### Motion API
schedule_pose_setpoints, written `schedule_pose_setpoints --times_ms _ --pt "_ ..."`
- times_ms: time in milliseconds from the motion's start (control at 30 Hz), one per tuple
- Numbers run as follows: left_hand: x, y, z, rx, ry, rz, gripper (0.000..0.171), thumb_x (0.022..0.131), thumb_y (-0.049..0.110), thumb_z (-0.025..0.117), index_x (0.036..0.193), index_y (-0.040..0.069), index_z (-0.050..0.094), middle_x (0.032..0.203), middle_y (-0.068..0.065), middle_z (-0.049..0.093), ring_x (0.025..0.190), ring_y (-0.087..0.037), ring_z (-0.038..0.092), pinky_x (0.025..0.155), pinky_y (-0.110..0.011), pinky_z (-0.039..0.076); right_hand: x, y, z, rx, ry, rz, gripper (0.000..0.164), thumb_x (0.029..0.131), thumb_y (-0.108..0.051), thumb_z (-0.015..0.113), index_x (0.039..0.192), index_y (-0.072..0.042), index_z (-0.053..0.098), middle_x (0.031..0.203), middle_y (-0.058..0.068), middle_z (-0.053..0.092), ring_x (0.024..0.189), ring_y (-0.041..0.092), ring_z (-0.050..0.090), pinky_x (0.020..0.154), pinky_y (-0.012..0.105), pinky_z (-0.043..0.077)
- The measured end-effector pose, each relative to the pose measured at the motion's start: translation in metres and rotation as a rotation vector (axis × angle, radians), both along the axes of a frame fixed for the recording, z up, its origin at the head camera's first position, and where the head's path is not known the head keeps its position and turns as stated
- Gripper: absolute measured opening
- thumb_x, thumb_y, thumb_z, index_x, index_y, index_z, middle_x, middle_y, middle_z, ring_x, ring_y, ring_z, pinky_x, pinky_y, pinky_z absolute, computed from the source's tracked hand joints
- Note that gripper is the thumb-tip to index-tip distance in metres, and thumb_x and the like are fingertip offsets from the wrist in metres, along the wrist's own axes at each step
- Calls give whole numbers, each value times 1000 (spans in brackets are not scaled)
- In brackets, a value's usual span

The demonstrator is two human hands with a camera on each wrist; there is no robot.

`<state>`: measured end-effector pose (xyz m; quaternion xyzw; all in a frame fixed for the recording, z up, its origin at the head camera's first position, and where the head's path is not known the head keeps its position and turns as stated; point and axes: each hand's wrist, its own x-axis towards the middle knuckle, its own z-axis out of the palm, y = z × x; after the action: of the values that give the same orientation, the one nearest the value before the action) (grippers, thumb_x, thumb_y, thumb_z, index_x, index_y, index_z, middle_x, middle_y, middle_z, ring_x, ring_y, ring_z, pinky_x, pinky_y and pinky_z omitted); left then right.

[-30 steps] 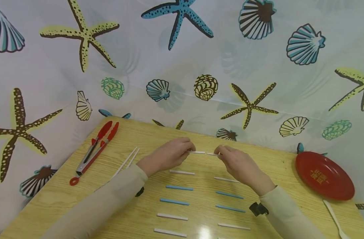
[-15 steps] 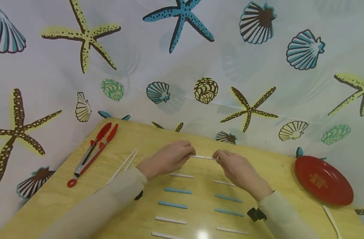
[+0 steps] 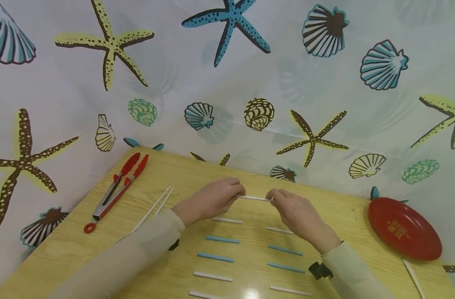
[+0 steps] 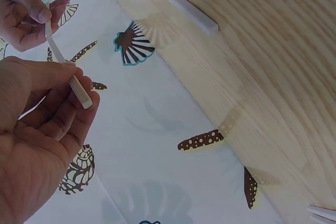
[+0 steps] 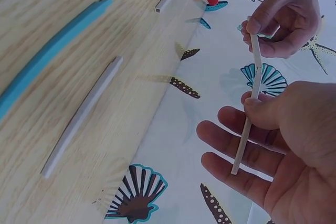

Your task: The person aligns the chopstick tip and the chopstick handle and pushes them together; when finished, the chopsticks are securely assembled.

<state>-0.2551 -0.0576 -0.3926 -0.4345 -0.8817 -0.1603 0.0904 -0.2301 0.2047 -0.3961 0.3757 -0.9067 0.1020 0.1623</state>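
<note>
My left hand [image 3: 212, 198] and right hand [image 3: 298, 216] are raised near the back of the wooden table. Fingertips and thumb of the left hand pinch one white chopstick half [image 4: 80, 93]; the right hand pinches another white chopstick half [image 5: 243, 142] between thumb and fingers, its lower end lying along the fingers. The two halves meet end to end in one line, with a slight bend at the joint in the wrist views. Below the hands lie two columns of loose halves, white [image 3: 212, 276] and blue [image 3: 222, 239].
Red-tipped tongs [image 3: 119, 187] lie at the far left, beside two long white chopsticks [image 3: 151, 209] partly behind the left sleeve. A red oval plate [image 3: 404, 228] sits at the right, with a white utensil handle [image 3: 413, 279] in front. A patterned cloth [image 3: 227, 83] hangs behind the table.
A second ago a small gap separated the two white chopstick halves. The right hand has moved left, and their ends now meet.
</note>
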Motion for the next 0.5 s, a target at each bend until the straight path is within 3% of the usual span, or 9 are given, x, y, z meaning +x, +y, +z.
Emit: schedule_pose_setpoints --times_ms 200,400,500 --pt "0 2 1 -16 13 -3 23 92 -10 62 109 5 66 95 -5 58 85 -17 59 75 -27 52 -1 1 1 -18 31 14 13 96 -7 65 109 -11 62 91 -1 66 49 7 38 43 22 37" --pt "1 3 1 2 69 -1 22 91 -11 64 107 4 67 94 -6 58 85 -17 60 74 -26 53 -3 1 -1 -75 103 57 11 93 -7 69 104 -7 68 93 1 70 67 14 63 56 28 53" --pt "3 3 1 24 76 3 20 92 -8 64 107 4 67 92 -5 56 83 -17 58 73 -26 52 -3 1 -1 -108 105 82 12 92 -5 70 103 -5 69 93 3 71 75 16 67 63 29 55"
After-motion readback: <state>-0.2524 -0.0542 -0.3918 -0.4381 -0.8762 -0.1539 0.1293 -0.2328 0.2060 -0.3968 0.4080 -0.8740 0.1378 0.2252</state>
